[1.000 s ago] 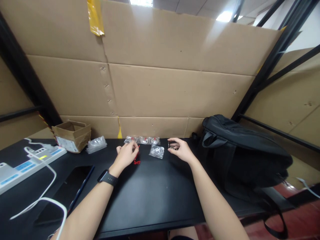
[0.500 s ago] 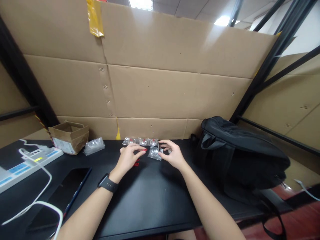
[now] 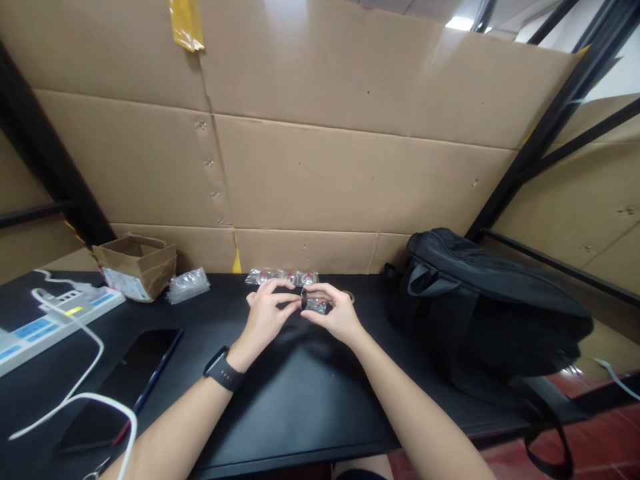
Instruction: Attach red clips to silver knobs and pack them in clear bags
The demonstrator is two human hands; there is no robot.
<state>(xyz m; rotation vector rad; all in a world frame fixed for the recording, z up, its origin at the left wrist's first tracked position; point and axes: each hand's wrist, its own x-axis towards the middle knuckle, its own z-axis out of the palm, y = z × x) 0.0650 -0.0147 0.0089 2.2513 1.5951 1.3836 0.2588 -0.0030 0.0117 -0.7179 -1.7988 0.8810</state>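
A person's two bare hands meet above the middle of a black table. The right hand grips a small dark disc, held on edge between thumb and fingers, its face turned towards the left hand. The left fingertips are at the disc, thumb below and fingers above; whether they pinch it too, I cannot tell. A watch is on the left wrist. A clear packet shows through the gap in the right hand's grip, and a brown curved edge peeks out behind that hand. Beyond the hands, three clear sachets with red marks lie in a row near the cardboard wall. To the left are a pile of plastic bags, an open box, a power strip, a white cable and a dark tablet. A black backpack sits on the right.
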